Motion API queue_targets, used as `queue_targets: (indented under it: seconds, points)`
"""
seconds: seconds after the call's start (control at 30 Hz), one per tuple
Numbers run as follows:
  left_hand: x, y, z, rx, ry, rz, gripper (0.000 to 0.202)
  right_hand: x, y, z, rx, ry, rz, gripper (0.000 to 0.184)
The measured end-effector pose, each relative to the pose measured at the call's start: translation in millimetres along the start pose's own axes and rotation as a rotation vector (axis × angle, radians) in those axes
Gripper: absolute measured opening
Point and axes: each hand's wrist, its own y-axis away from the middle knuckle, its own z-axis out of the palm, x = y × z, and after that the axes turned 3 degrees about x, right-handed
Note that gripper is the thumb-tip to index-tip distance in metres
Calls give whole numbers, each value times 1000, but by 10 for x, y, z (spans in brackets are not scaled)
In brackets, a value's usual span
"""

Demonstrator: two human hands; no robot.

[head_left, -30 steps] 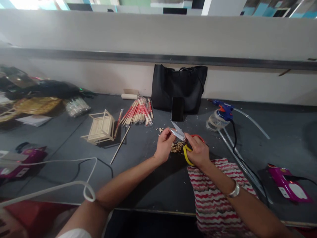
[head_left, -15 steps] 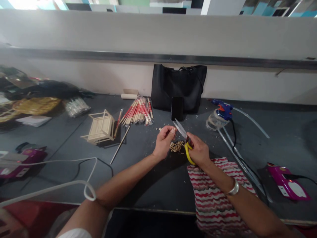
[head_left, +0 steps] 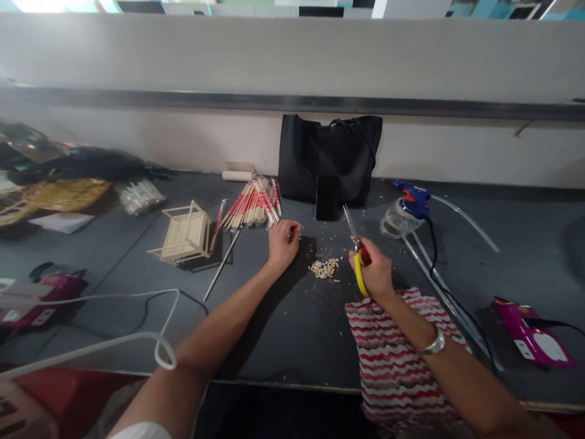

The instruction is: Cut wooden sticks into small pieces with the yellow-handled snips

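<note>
My right hand (head_left: pixel 375 272) grips yellow-and-red handled scissors (head_left: pixel 357 251), blades closed and pointing up and away. My left hand (head_left: pixel 283 241) lies on the dark tabletop with curled fingers, right beside a bundle of red-wrapped chopsticks (head_left: pixel 254 206); whether it holds anything is hidden. Between the hands sits a small pile of cut wooden bits (head_left: pixel 324 267). A loose wooden stick (head_left: pixel 222 264) lies left of my left hand, next to a small crate built of sticks (head_left: pixel 185 232).
A black bag (head_left: pixel 329 153) with a phone (head_left: pixel 327 198) leaning on it stands at the back. A blue glue gun (head_left: pixel 412 200) with its cable lies right, a striped cloth (head_left: pixel 397 347) under my right arm. Pink devices lie at both sides, clutter far left.
My hands have drawn apart: the left moved left to the chopstick bundle, the right shifted right with the scissors, whose blades have closed and turned upright. The pile of bits now lies uncovered.
</note>
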Motion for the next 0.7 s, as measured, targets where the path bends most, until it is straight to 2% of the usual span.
queue_targets:
  seconds: [0.17, 0.3, 0.47, 0.57, 0.7]
  points:
    - [-8, 5, -22, -81, -252, -47, 12, 9, -12, -13, -5, -28, 15, 34]
    - [-13, 38, -3, -109, -304, -17, 12, 5, -20, -23, -10, -35, 34, 33]
    - [-40, 40, 4, -90, -307, -3, 13, 12, -13, 3, -20, -33, 37, 34]
    - [1, 67, 6, -125, -240, 87, 15, 24, -9, 21, -22, -36, 40, 35]
    - [154, 176, 59, -294, -77, 304, 18, 36, -17, 23, -14, -60, 57, 36]
